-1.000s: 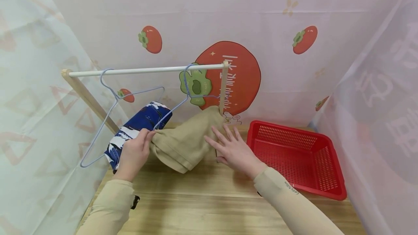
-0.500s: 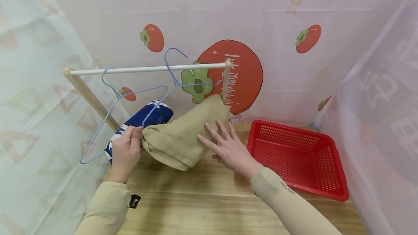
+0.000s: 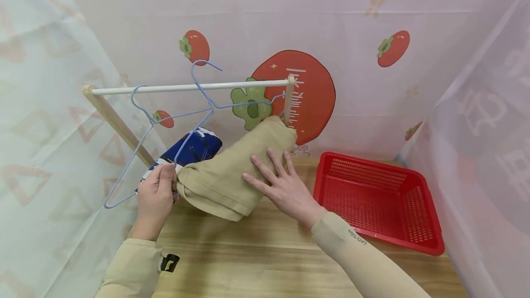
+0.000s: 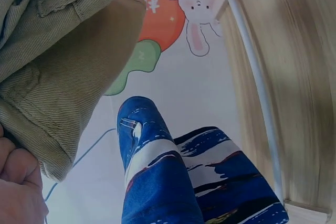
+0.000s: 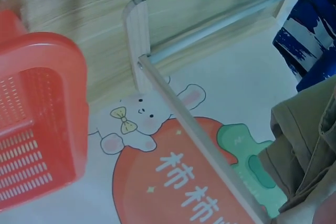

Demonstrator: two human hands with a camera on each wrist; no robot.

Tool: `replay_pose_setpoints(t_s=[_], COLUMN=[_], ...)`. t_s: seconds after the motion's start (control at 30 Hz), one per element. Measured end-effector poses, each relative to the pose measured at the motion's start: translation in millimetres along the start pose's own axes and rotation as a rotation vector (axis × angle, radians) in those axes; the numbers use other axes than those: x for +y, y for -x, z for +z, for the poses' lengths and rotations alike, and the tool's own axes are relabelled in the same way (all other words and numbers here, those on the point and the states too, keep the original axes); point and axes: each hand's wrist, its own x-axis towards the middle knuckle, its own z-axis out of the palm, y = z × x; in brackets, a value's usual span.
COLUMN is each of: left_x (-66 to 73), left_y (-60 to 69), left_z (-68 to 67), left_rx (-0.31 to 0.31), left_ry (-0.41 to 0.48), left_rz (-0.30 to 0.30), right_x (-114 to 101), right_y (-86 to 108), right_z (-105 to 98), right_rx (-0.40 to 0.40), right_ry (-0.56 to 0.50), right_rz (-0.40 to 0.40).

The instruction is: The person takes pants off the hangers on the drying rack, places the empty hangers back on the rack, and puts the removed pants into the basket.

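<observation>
The left hand [image 3: 155,194] pinches an end of the khaki garment [image 3: 232,171] at a corner of the blue hanger [image 3: 211,106], the garment reaching rightward from that grip to the right hand [image 3: 285,192], fingers spread against it.

The beige right sleeve [image 3: 364,261] bears dark lettering [image 3: 357,237], the beige left sleeve [image 3: 130,270] a black tab [image 3: 169,262].

can't see most of the lower part of the front blue hanger [image 3: 213,106], covered by the khaki garment [image 3: 233,169] and left hand [image 3: 154,200]. can make out only part of the blue-and-white garment [image 3: 204,146] behind. in the right wrist view, lose part of the red basket [image 5: 74,129] at the left edge.
</observation>
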Motion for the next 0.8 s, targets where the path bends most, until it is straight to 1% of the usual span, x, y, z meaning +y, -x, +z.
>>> replay_pose_setpoints(t_s=[0.13, 0.33, 0.4, 0.53, 0.73, 0.8], left_x=[1.6, -0.3, -1.5, -4.7, -9.3, -10.8], left_y=[5.2, 13.1, 14.7, 19.4, 34.1, 38.2], left_z=[-0.8, -0.5, 0.3, 2.2, 4.0, 4.7], left_rx=[0.007, 0.013, 0.012, 0.0, -0.051, -0.051], left_ry=[0.059, 0.134, 0.167, 0.194, 0.236, 0.255], left_rz=[-0.064, -0.131, -0.142, -0.145, -0.144, -0.155], right_x=[-1, -3, -4, -5, -3, -3], right_y=[-3.0, -6.3, -7.6, -11.4, -15.7, -15.4], right_z=[-2, -2, -2, -1, 2, 3], right_rx=[-0.001, 0.004, 0.016, 0.039, 0.057, 0.063], right_ry=[0.003, 0.004, 0.01, 0.038, 0.043, 0.042], right_rz=[0.004, 0.006, 0.005, -0.005, -0.029, -0.039])
